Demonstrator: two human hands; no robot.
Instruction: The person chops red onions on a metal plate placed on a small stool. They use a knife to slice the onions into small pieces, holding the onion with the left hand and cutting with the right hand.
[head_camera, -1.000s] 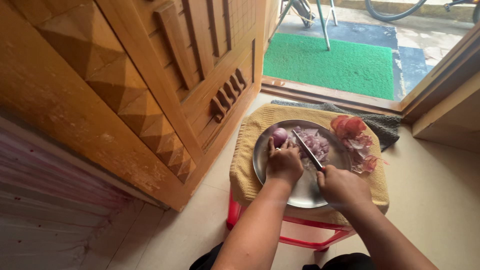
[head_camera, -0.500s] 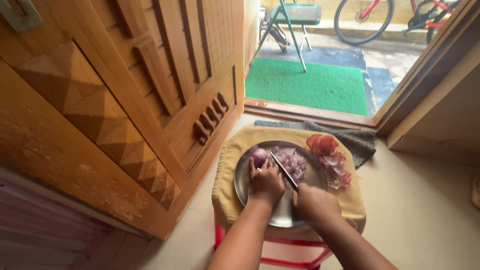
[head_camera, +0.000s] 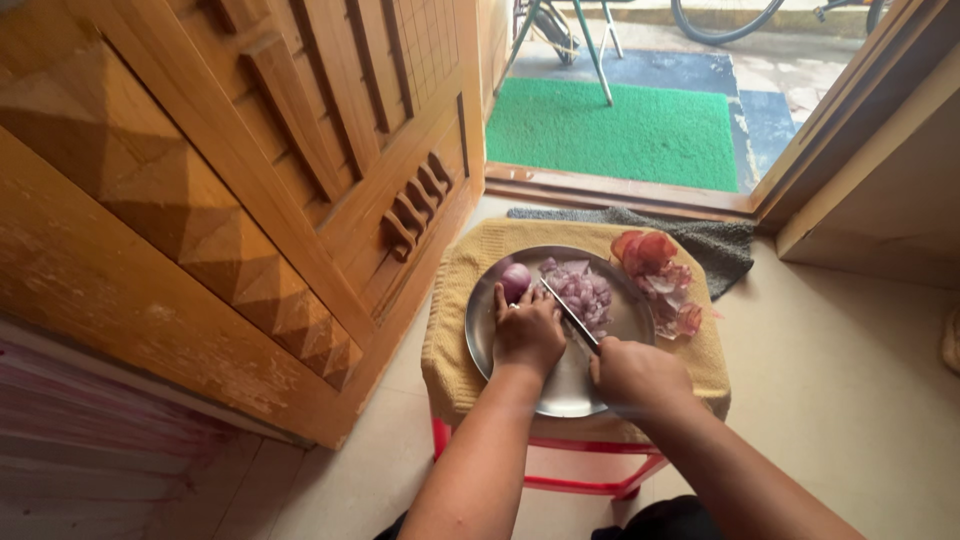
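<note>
A round steel plate (head_camera: 484, 330) rests on a yellow towel (head_camera: 448, 340) spread over a red stool (head_camera: 560, 482). My left hand (head_camera: 528, 330) presses down on the plate, fingers curled over a piece of onion hidden beneath them. A peeled purple onion (head_camera: 515, 279) lies just beyond its fingertips. My right hand (head_camera: 636, 374) grips a knife (head_camera: 568, 312), its blade angled up-left beside my left hand. Chopped onion pieces (head_camera: 585, 290) are piled beyond the blade.
Reddish onion skins (head_camera: 660, 275) lie on the towel at the plate's right. A carved wooden door (head_camera: 230, 190) stands close on the left. A dark rag (head_camera: 715, 245) lies behind the stool, a green mat (head_camera: 620, 130) past the threshold, with chair legs and a bicycle wheel outside.
The view has swung about, lifting half a second ago and dropping back. Both hands stay on the plate, with the knife still beside my left hand.
</note>
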